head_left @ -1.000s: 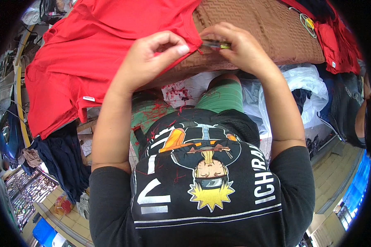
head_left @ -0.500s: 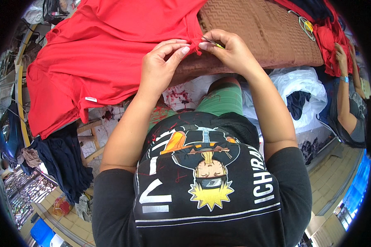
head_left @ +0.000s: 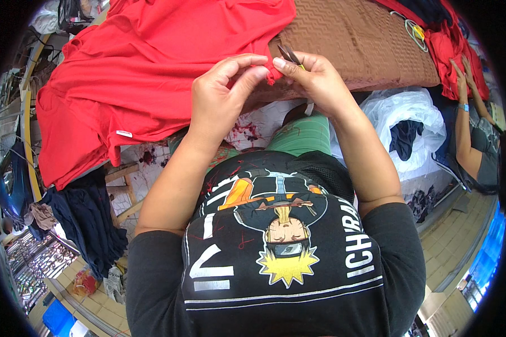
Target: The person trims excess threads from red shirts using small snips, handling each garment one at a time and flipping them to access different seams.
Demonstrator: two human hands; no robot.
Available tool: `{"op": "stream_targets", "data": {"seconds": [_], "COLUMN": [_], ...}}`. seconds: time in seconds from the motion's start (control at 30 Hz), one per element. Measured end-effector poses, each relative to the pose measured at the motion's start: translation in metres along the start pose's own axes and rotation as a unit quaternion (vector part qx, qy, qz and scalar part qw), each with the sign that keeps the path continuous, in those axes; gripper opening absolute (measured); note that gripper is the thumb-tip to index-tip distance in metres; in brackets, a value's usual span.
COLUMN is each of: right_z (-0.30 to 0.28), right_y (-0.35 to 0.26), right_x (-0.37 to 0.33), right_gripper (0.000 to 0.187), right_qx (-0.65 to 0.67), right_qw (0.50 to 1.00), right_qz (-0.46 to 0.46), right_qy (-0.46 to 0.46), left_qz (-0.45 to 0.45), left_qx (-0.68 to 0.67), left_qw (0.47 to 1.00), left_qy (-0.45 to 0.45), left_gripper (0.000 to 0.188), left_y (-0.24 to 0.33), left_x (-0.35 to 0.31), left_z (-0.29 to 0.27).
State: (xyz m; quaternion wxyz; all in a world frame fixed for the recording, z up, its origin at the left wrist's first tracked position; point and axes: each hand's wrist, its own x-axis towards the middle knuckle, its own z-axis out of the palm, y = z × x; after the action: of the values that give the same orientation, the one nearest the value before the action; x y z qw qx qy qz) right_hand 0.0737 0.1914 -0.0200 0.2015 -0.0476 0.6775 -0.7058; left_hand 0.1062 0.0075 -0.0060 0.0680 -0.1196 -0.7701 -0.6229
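You are looking straight down over your own chest at your two hands, raised together at the near edge of a work table (head_left: 376,50) covered in brown textured cloth

Your left hand (head_left: 222,98) pinches a small corner of a red garment (head_left: 152,73) between thumb and forefinger; the other fingers curl loosely, and the grip is closed on the fabric. The pinched corner (head_left: 271,72) sits right between your two hands, touching your left fingertips and just beside your right thumb

Your right hand (head_left: 315,81) is closed around a small pair of thread snips (head_left: 289,54). Only the dark blades show, sticking out above your fingers. Their long axis runs on a slant from your right hand up and to the left, tips pointing away from you and toward the red fabric. Whether the blades are parted or shut is too small to tell

The pinched corner lies just below and left of the blade tips, so your right hand is the nearer one for any cut, while your left holds the cloth taut. The rest of the red garment spreads away to your left and beyond, draping over the table edge, its long axis running left to right across the table

To your far right, another person's hands (head_left: 461,62) handle a red cloth. A white plastic bag (head_left: 410,112) sits below the table on your right, dark clothing (head_left: 87,219) hangs at your left
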Motion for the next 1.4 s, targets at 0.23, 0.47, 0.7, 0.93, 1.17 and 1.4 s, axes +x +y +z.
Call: {"op": "stream_targets", "data": {"seconds": [0.23,0.47,0.7,0.93,1.17,1.4], "right_z": [0.0,0.001,-0.007,-0.011,-0.008,-0.026], "right_y": [-0.004,-0.004,-0.001,0.001,-0.009,-0.038], "right_x": [-0.004,-0.01,-0.008,-0.008,-0.013,-0.018], "right_gripper": [0.029,0.026,0.025,0.025,0.03,0.027], "right_qx": [0.019,-0.037,-0.089,-0.037,-0.219,-0.398], "right_qw": [0.999,0.998,0.994,0.999,0.97,0.873], "right_qz": [0.024,-0.043,-0.051,-0.015,-0.105,-0.281], "right_qy": [-0.009,-0.015,-0.022,-0.017,0.014,-0.022], "left_qz": [0.127,0.135,-0.092,-0.053,-0.041,-0.124], "left_qx": [0.16,0.223,0.029,0.034,0.206,0.039], "left_qw": [0.979,0.965,0.994,0.995,0.972,0.981], "left_qy": [0.01,-0.002,-0.054,-0.078,-0.107,-0.146], "left_gripper": [0.032,0.015,0.016,0.022,0.019,0.02], "left_y": [0.0,0.0,-0.002,-0.004,0.01,-0.004], "left_x": [0.001,0.01,0.023,0.013,0.019,0.025], "left_z": [0.003,-0.001,-0.005,-0.002,-0.006,-0.013]}}
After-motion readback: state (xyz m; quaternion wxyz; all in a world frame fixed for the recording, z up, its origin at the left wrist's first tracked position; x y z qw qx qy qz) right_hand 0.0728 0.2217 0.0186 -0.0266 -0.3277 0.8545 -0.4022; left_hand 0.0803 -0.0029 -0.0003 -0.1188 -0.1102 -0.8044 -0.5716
